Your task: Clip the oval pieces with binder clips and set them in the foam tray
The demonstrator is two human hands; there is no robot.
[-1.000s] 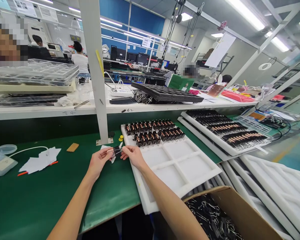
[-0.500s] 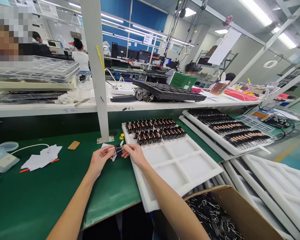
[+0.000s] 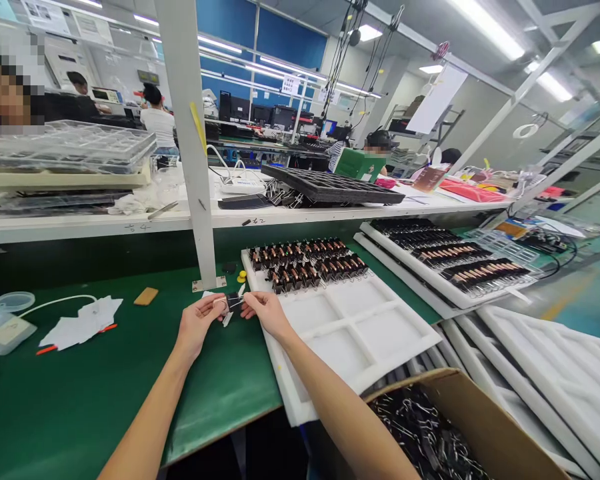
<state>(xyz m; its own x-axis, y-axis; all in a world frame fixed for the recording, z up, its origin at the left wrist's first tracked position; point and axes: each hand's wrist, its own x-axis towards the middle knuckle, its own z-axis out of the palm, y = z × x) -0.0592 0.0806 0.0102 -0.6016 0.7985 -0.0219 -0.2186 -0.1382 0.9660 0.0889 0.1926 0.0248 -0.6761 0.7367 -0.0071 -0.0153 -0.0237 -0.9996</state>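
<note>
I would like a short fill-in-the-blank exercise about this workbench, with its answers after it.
The left hand and right hand hold a black clip above a ____ tabletop.
The clips on the white tray beside the right hand stand in ____ rows.
The open box at the lower right is made of ____.
Missing words: green; two; cardboard.

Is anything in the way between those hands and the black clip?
Nothing visible is. The right hand pinches the clip by its wire handles, and the left hand holds the copper piece at its other end. The white tray lies to the side.
</note>
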